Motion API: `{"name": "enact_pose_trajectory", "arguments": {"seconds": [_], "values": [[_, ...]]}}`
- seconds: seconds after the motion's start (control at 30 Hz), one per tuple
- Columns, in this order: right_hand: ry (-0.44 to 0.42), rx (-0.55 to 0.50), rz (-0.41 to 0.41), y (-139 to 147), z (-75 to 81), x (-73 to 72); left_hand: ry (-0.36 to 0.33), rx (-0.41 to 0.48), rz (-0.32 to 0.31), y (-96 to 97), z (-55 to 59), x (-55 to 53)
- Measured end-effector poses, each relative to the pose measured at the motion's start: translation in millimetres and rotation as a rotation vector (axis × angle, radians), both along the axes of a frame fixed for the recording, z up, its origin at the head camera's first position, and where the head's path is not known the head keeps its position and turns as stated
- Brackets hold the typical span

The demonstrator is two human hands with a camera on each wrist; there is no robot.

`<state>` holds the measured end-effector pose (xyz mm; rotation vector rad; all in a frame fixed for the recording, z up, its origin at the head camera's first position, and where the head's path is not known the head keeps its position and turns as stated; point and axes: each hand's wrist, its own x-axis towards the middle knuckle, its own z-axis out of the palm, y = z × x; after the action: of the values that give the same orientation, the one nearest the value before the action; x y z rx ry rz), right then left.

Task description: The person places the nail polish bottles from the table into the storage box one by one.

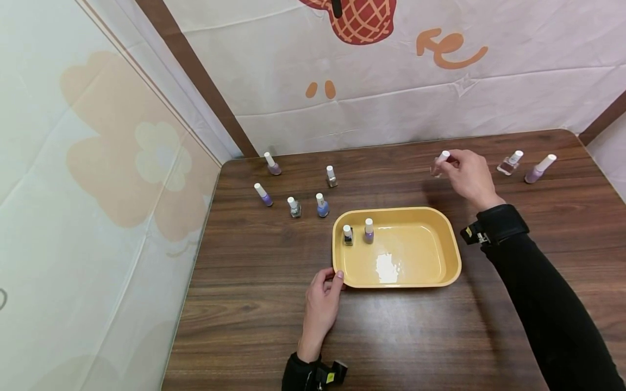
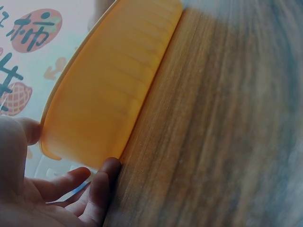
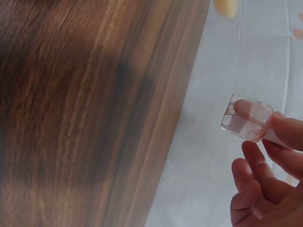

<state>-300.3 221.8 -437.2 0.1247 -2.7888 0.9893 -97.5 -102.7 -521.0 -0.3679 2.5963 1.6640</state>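
My right hand pinches a nail polish bottle by its white cap, raised above the far part of the table. The bottle is clear glass with a pale pink tint. My left hand holds the near left corner of a yellow tray; in the left wrist view the thumb is at its rim and the fingertips reach the wall's bottom edge. Inside the tray, toward its left end, stand a dark nail polish bottle and a purple nail polish bottle.
Left of the tray's far side stand several bottles, among them a blue one, a grey glittery one and a violet one. A dark pinkish bottle and a lilac one stand at the far right. A printed cloth hangs behind the table.
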Motion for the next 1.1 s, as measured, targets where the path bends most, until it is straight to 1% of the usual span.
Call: {"name": "enact_pose_trajectory", "arguments": {"seconds": [0.33, 0.6, 0.83, 1.1], "values": [[0.012, 0.032, 0.028, -9, 5.9, 6.2, -0.005, 0.020, -0.010, -0.8, -0.5, -0.6], [0.002, 0.020, 0.062, -15, 7.1, 9.5, -0.013, 0.016, -0.010, -0.6, 0.2, 0.3], [0.030, 0.053, 0.084, -20, 9.4, 12.3, -0.017, 0.017, -0.004, -0.1, -0.2, -0.1], [0.028, 0.072, 0.102, -24, 10.1, 15.4, -0.019, 0.018, -0.008, -0.4, -0.9, -0.1]]}}
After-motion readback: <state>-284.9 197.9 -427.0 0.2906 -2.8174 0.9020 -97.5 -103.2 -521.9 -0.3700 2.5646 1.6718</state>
